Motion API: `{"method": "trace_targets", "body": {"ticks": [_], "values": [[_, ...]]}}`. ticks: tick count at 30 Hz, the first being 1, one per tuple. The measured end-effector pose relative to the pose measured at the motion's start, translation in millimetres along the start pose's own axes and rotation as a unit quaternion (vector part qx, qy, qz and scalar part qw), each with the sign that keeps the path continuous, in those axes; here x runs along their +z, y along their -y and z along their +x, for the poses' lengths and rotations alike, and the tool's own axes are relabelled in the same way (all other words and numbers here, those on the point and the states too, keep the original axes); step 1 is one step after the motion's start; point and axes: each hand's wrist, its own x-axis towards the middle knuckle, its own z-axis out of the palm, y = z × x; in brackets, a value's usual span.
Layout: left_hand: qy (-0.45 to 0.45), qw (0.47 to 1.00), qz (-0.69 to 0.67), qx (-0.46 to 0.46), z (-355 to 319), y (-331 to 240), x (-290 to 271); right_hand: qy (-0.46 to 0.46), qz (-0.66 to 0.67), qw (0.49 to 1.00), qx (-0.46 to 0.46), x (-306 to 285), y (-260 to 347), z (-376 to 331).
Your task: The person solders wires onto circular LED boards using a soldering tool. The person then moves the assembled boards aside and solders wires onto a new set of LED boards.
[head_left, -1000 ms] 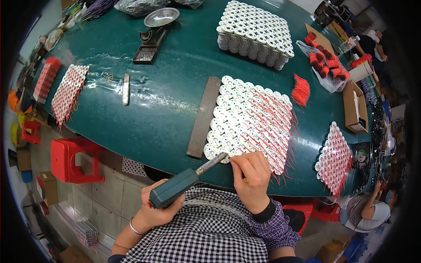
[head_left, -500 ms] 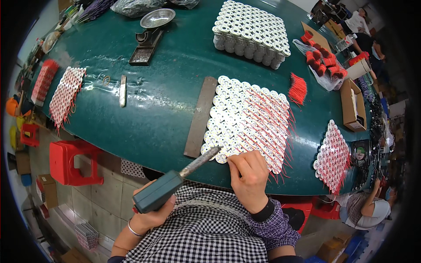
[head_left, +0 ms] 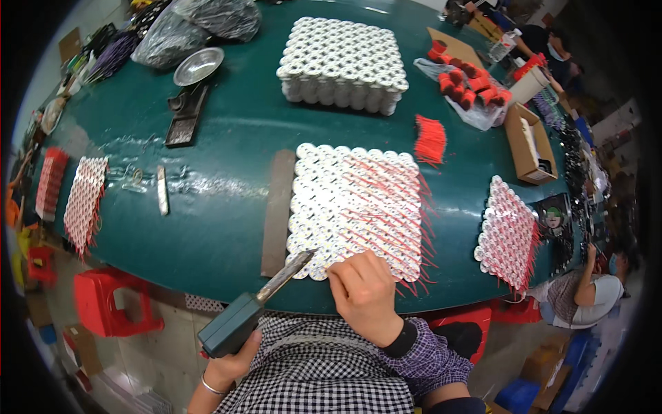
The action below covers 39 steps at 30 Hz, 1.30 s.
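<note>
the person is standing at the near edge of the green table [head_left: 227,138], working on a flat block of white round cells [head_left: 355,207] laid side by side, most of them carrying thin red wires [head_left: 396,214] that are fanning out to the right. the block is lying just in front of the person, with a dark flat strip [head_left: 277,210] against its left side.

the left hand [head_left: 231,359] is wrapping its fingers fully around the dark green handle of a soldering tool [head_left: 258,303]; the metal tip is pointing up and right and is sitting at the near left corner of the block, touching or just short of a cell there; which cannot be told. the right hand [head_left: 364,298] is resting on the near edge of the block with fingers curled close together, fingertips pressing down on the cells beside the tip; whether they are pinching a wire is hidden.

judged from this, a joint in the nearest row is being made. the next move is calling for a steady tip on one cell top and for the right fingers staying clear of the hot metal.

a second, taller block of white cells [head_left: 341,62] is standing further back, well apart. a loose bunch of red wires [head_left: 431,138] is lying to the right.
</note>
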Motion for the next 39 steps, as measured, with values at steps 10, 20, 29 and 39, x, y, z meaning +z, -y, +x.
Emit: {"method": "trace_targets", "body": {"ticks": [10,20,29,39], "values": [[0.074,0.987,0.119,0.085,11,1,-7,0.016,-0.004,1.000,0.011,5,-1,2],[0.085,0.984,0.111,0.112,13,3,-4,0.009,-0.010,1.000,0.009,7,1,0],[0.074,0.979,0.119,0.151,9,14,-9,0.020,-0.015,1.000,0.002,6,4,3],[0.048,0.993,-0.001,0.110,13,11,-1,0.032,0.013,0.999,0.012,-10,-2,9]]}}
